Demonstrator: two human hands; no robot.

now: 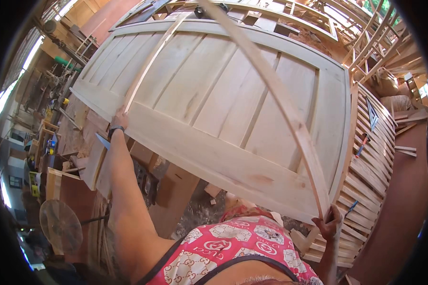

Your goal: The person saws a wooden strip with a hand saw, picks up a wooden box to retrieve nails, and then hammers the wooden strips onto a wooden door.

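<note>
Gripping the near end of a thin wooden strip (271,90), the right hand (329,222) is closed on it at the door panel's (214,109) lower corner. The left hand (120,118) clasps a second strip (150,64) at the panel's left edge. Both strips lie across the panel, light, springy, liable to snap; best held near the ends.

Two thin pale wooden strips (280,99) lie lengthwise across the panelled door (214,114).

Door panel (214,109), strips (290,118): bare, seemingly smooth wood
</note>
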